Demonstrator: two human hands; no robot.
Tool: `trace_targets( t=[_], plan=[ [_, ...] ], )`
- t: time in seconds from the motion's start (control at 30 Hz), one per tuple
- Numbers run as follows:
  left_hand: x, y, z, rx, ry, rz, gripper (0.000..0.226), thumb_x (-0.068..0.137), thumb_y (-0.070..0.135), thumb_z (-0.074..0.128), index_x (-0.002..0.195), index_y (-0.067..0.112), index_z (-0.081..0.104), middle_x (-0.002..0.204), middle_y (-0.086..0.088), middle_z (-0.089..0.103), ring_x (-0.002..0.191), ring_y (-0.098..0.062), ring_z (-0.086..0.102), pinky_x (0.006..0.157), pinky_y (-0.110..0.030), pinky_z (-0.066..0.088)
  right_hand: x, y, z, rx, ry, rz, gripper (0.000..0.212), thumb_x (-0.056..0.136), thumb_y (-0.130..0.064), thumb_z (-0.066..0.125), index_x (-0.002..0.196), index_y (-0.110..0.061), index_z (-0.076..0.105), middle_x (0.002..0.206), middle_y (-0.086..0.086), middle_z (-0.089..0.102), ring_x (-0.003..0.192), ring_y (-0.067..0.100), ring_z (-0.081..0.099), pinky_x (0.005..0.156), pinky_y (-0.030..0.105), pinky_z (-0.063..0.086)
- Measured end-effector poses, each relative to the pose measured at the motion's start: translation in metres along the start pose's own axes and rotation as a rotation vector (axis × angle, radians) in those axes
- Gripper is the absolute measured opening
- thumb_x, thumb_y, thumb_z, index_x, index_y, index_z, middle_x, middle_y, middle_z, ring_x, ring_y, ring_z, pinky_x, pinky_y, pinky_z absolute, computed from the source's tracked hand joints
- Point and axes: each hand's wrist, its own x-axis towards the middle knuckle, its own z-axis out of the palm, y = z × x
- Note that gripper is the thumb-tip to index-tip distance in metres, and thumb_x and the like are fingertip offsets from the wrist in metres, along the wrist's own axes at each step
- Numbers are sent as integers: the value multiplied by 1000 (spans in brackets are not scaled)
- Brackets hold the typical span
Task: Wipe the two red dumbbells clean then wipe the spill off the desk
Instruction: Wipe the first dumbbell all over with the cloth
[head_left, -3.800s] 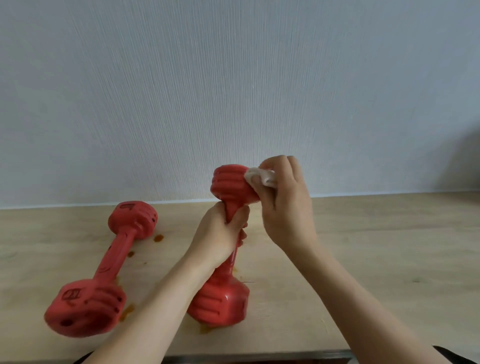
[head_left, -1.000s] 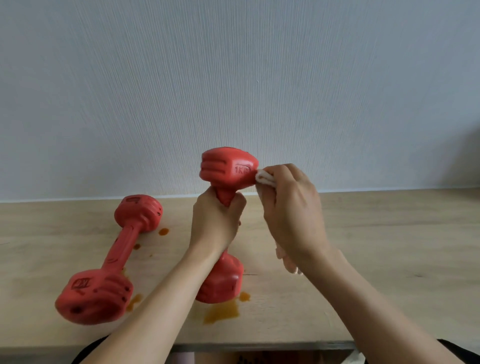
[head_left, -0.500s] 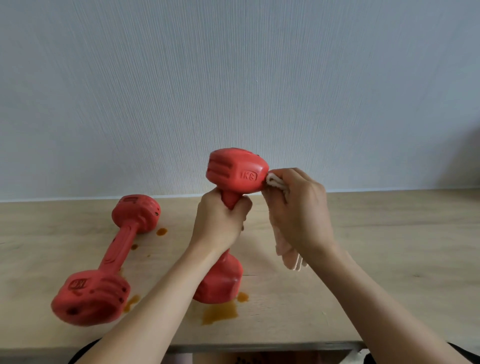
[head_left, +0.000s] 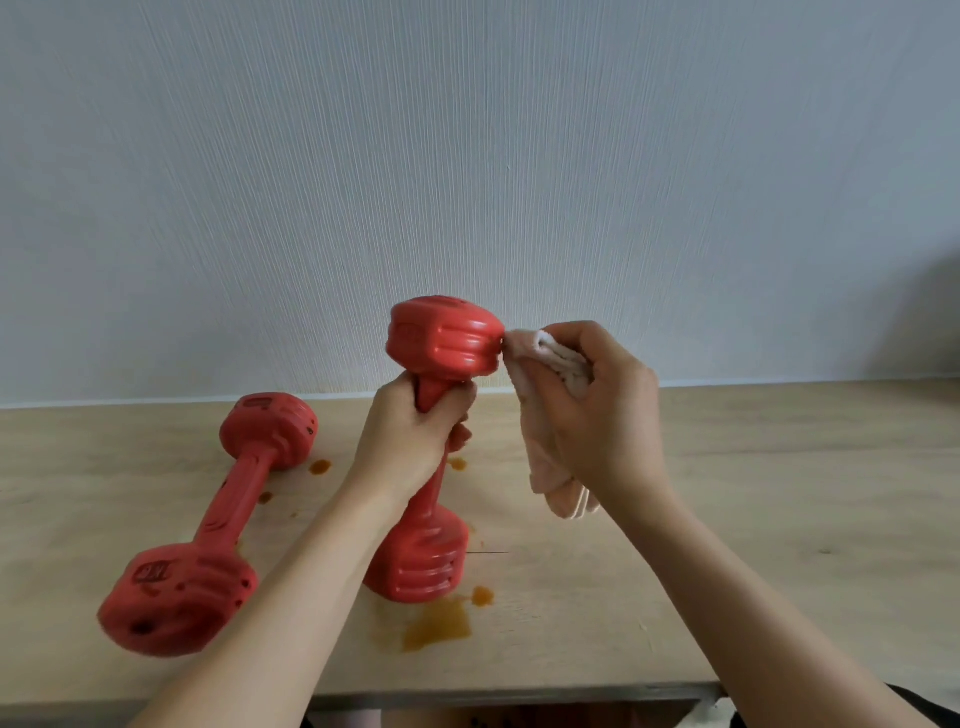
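We stand one red dumbbell on end near the desk's front edge, left hand clenched round its handle so the top head faces the cloth; our right hand pinches that cloth against the head; the second dumbbell lies flat towards the left edge, untouched; the orange spill pools by the front edge; the desk's right half offers room.
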Motion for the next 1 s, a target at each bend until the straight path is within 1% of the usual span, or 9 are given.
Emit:
trace_targets(
  t=[0.1, 0.17, 0.23, 0.3, 0.4, 0.47, 0.6, 0.83, 1.0],
  plan=[
    [-1, 0, 3, 56, 44, 24, 19, 88, 16, 59, 69, 12, 57, 48, 5, 55, 43, -9, 56, 48, -21, 45, -3, -2, 6, -147, 31, -145, 9, 84, -16, 69, 86, -7, 65, 71, -2, 64, 64, 10, 56, 58, 16, 37],
    [-4, 1, 6, 105, 19, 71, 23, 87, 14, 58, 65, 11, 56, 44, 6, 53, 41, -7, 54, 46, -21, 45, -1, 5, 8, -158, 14, -88, 9, 83, -12, 68, 77, -12, 63, 65, -2, 61, 59, 5, 50, 55, 17, 33],
    [-8, 2, 10, 141, -40, 129, 25, 85, 9, 58, 60, 10, 54, 42, 6, 51, 40, -7, 52, 48, -23, 46, 1, 13, 10, -141, -3, 0, 36, 82, -6, 66, 61, -26, 45, 52, -10, 45, 51, 4, 43, 48, 17, 30],
    [-8, 3, 13, 152, -53, 140, 26, 84, 7, 58, 58, 9, 54, 41, 5, 50, 40, -8, 51, 48, -22, 46, 1, 15, 11, -134, 1, 21, 47, 82, -5, 64, 58, -30, 32, 48, -12, 35, 49, 4, 41, 46, 15, 28],
    [-2, 3, 11, 91, 29, 86, 29, 84, 12, 60, 55, 9, 54, 41, 3, 51, 38, -7, 50, 45, -17, 41, -3, 4, 9, -162, 36, -110, 20, 86, -9, 64, 69, -19, 59, 62, -10, 54, 57, 0, 46, 55, 14, 32],
    [-1, 3, 10, 61, 70, 65, 28, 83, 12, 60, 56, 8, 54, 42, 0, 52, 37, -6, 50, 43, -15, 40, -4, -5, 7, -213, 51, -233, 9, 84, -3, 64, 89, -9, 69, 81, 1, 67, 73, 13, 59, 66, 21, 42],
    [-5, 5, 15, 99, 43, 91, 27, 84, 9, 61, 59, 1, 55, 43, 0, 51, 35, -3, 48, 43, -13, 38, 0, 1, 5, -326, 57, -291, 11, 83, -3, 61, 90, -4, 69, 85, 9, 68, 75, 30, 61, 68, 31, 43],
    [-9, 8, 12, 65, -112, 90, 32, 85, 5, 59, 54, 7, 53, 38, 3, 48, 38, -7, 46, 52, -29, 48, 7, 19, 1, -245, -48, -202, 11, 80, -2, 60, 70, -5, 59, 68, 4, 58, 60, 26, 51, 58, 27, 33],
    [-5, 10, 8, -13, 9, 7, 31, 85, 7, 57, 54, 7, 52, 39, 1, 48, 35, -8, 45, 42, -15, 39, -9, -1, 6, -346, -13, -320, 12, 79, 4, 66, 87, -4, 68, 83, 8, 68, 73, 29, 60, 66, 26, 39]
  ],
)
